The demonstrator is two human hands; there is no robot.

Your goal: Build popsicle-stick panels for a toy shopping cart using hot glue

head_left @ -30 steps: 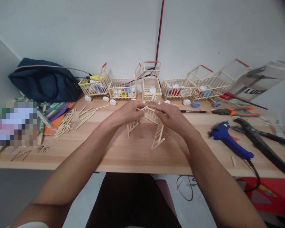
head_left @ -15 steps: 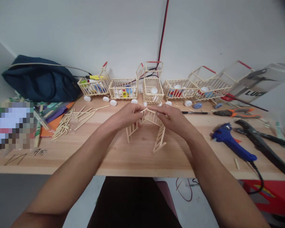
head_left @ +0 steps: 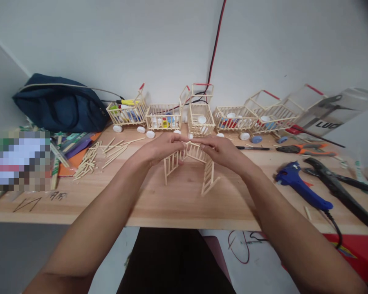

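Evidently the work in hand, judging by the pose, was the setting or steadying of panels against one another. The stick frame (head_left: 197, 153) was at the middle of the picture, above the wooden table (head_left: 171, 212): a far panel between two ladder-like side panels, open toward the bottom of the frame. Its near ends appeared to reach the tabletop, though contact there was hard to confirm.

The left hand (head_left: 168, 147), just left of centre, had a narrow hold on the upper part of the left side panel (head_left: 172, 165), with a fingertip showing beyond the slats. The right hand (head_left: 221, 150), just right of centre, was curled closely about the opposite upper corner, above the right side panel (head_left: 207, 177); its exact finger contact was partly hidden. Both index fingers stretched toward each other along the far top edge, and whether their tips met could not be told.

The next move, as a judgement, called for light, even pressure from both sides, with the corners kept square, since such thin sticks could easily twist or part at a joint.

Five small carts (head_left: 191, 122) stood across the upper middle, loose sticks (head_left: 87, 161) lay at centre left, and a blue glue gun (head_left: 305, 188) lay at centre right.
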